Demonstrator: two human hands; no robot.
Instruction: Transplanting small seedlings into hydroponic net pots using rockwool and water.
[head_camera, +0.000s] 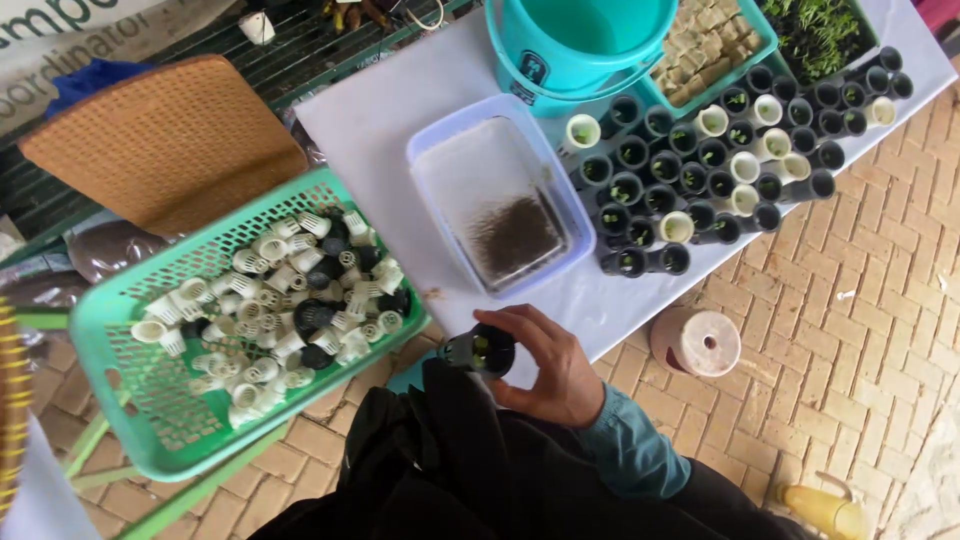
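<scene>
Fingers (520, 325) of my right hand (555, 365) are curling round a small black net pot (482, 349), and I am holding it tilted, its open mouth facing up toward the camera with a speck of green showing inside. The pot is sitting at the fingertips, thumb on its near side and the other fingers wrapping over its far side, just above the near edge of the white table sheet (400, 100). My left hand is not appearing anywhere, so I cannot tell what it is doing.

To the left of the held pot a green slotted basket (130, 400) is lying heaped with loose white and black pots. Just beyond the pot a clear rectangular tub (435, 150) is resting with a patch of dark soil at its right. Farther right, rows of filled pots (700, 170) are standing packed together, and a teal bucket (570, 45) is standing at the far side.
</scene>
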